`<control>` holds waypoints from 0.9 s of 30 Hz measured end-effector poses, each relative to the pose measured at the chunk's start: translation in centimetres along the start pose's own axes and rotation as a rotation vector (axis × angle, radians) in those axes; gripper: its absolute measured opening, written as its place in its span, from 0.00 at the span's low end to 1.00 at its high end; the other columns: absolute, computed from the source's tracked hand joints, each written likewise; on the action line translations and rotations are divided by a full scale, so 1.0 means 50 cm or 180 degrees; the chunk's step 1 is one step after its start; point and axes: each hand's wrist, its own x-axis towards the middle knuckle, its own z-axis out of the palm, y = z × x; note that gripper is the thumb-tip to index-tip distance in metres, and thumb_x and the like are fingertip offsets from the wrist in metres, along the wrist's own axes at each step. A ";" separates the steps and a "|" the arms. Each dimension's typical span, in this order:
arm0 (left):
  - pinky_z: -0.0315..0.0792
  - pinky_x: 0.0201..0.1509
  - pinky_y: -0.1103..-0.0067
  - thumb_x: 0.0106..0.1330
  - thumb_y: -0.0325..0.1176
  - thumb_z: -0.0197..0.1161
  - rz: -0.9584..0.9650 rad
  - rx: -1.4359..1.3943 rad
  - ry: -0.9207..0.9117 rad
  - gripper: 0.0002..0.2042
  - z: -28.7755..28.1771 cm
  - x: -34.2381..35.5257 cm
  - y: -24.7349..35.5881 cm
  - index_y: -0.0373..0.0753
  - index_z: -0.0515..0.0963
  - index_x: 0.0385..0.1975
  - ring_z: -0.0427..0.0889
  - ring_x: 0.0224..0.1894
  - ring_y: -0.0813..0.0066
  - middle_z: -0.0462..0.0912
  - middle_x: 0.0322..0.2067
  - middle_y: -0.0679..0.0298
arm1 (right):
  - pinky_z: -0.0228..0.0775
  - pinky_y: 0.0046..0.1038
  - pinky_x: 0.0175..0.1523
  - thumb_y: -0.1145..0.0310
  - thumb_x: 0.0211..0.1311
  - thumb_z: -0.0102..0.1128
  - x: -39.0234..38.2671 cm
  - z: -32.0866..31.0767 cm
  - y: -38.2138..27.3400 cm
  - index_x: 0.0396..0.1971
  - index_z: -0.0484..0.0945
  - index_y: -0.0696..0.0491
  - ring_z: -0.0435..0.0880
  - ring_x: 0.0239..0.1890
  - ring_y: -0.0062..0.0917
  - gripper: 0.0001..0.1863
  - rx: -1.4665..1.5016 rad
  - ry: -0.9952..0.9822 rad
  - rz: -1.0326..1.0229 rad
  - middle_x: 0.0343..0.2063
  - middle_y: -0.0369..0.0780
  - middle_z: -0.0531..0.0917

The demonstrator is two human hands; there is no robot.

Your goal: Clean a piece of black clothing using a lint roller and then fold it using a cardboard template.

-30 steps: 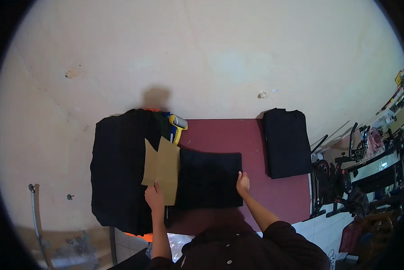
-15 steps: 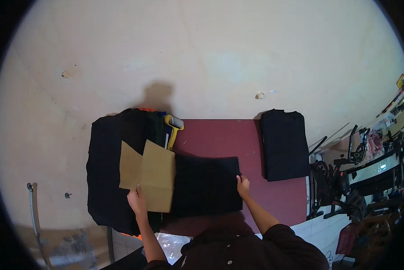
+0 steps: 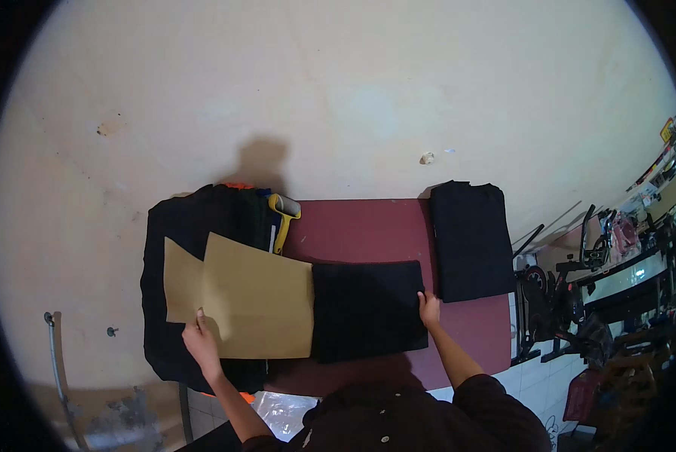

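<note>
A folded black cloth [image 3: 368, 310] lies flat across the middle of the table, and a tan cardboard sheet [image 3: 259, 301] reaches out from its left side. Whether the sheet runs on inside the cloth is hidden. The sheet has a crease with a smaller flap to the left. My left hand [image 3: 201, 348] is closed on the sheet's lower edge near that crease, thumb on top. My right hand [image 3: 430, 309] pinches the cloth's right edge. Under the sheet's left part is a large pile of dark fabric [image 3: 165, 350].
A folded black stack [image 3: 470, 241] sits at the right of the maroon tabletop [image 3: 360, 226]. A yellow-handled tape dispenser [image 3: 285, 215] stands behind the cardboard. Clear plastic [image 3: 285, 413] shows below the front edge. An exercise bike [image 3: 553, 294] is off to the right; a wall rises behind.
The cardboard has moved left with my left hand, and a wider part of it shows. The black cloth and my right hand have shifted right.
</note>
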 end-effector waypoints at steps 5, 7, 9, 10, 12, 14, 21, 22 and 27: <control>0.62 0.24 0.67 0.67 0.39 0.52 -0.0167 0.0463 -0.0135 0.20 -0.076 0.008 -0.005 0.23 0.73 0.27 0.66 0.18 0.51 0.71 0.17 0.41 | 0.65 0.46 0.37 0.59 0.63 0.50 -0.003 -0.006 -0.012 0.29 0.74 0.62 0.75 0.34 0.54 0.18 0.0021 0.0005 0.0003 0.28 0.57 0.76; 0.63 0.25 0.73 0.67 0.42 0.53 0.0641 -0.0537 0.0941 0.22 -0.097 0.009 -0.038 0.23 0.71 0.26 0.64 0.18 0.68 0.71 0.17 0.47 | 0.66 0.46 0.38 0.59 0.63 0.50 -0.006 -0.010 -0.020 0.30 0.74 0.62 0.75 0.35 0.54 0.18 -0.0104 -0.0054 -0.0026 0.28 0.57 0.77; 0.65 0.31 0.77 0.68 0.42 0.52 0.0114 -0.0699 0.0757 0.21 -0.130 0.009 -0.115 0.24 0.72 0.29 0.65 0.24 0.77 0.72 0.19 0.61 | 0.67 0.46 0.39 0.59 0.63 0.50 -0.010 -0.011 -0.030 0.32 0.74 0.61 0.75 0.36 0.53 0.18 -0.0101 -0.0088 0.0047 0.30 0.57 0.77; 0.65 0.31 0.77 0.68 0.42 0.52 0.0200 -0.0904 0.0912 0.20 -0.145 0.002 -0.070 0.25 0.72 0.29 0.65 0.25 0.78 0.72 0.20 0.63 | 0.67 0.46 0.41 0.59 0.62 0.50 -0.010 -0.013 -0.031 0.34 0.74 0.61 0.75 0.37 0.53 0.17 -0.0140 -0.0099 0.0149 0.32 0.56 0.77; 0.64 0.31 0.78 0.67 0.42 0.53 0.0296 -0.1090 0.1096 0.20 -0.195 -0.006 -0.036 0.25 0.72 0.29 0.64 0.27 0.80 0.72 0.22 0.65 | 0.68 0.46 0.42 0.58 0.61 0.51 -0.011 -0.014 -0.034 0.38 0.72 0.59 0.76 0.38 0.53 0.18 -0.0188 -0.0192 0.0229 0.34 0.56 0.77; 0.66 0.43 0.80 0.68 0.38 0.53 -0.0414 -0.1062 0.0595 0.17 -0.235 0.004 -0.077 0.24 0.72 0.38 0.70 0.36 0.78 0.77 0.32 0.61 | 0.68 0.46 0.44 0.57 0.60 0.52 -0.007 -0.010 -0.031 0.42 0.71 0.58 0.76 0.39 0.53 0.19 -0.0233 -0.0270 0.0314 0.37 0.56 0.77; 0.64 0.36 0.85 0.67 0.40 0.55 -0.0114 -0.1981 0.1168 0.16 -0.319 -0.004 0.000 0.29 0.72 0.30 0.66 0.31 0.84 0.72 0.27 0.68 | 0.65 0.40 0.54 0.58 0.53 0.60 0.001 -0.036 -0.180 0.52 0.64 0.58 0.67 0.54 0.47 0.30 -0.1021 -0.0755 0.0213 0.50 0.55 0.68; 0.61 0.28 0.84 0.66 0.42 0.56 -0.0019 -0.2186 0.1737 0.18 -0.307 0.008 0.016 0.33 0.71 0.22 0.64 0.25 0.84 0.69 0.21 0.71 | 0.63 0.40 0.55 0.59 0.52 0.61 0.006 -0.039 -0.207 0.53 0.63 0.58 0.65 0.56 0.45 0.31 -0.0789 -0.0903 0.0125 0.51 0.54 0.66; 0.49 0.19 0.82 0.64 0.47 0.56 -0.0292 -0.2306 0.1151 0.24 -0.226 0.058 0.051 0.42 0.62 0.09 0.57 0.16 0.86 0.60 0.11 0.76 | 0.71 0.30 0.43 0.61 0.52 0.64 0.108 -0.047 -0.289 0.56 0.62 0.54 0.79 0.41 0.32 0.33 0.1206 -0.1211 -0.0494 0.54 0.48 0.67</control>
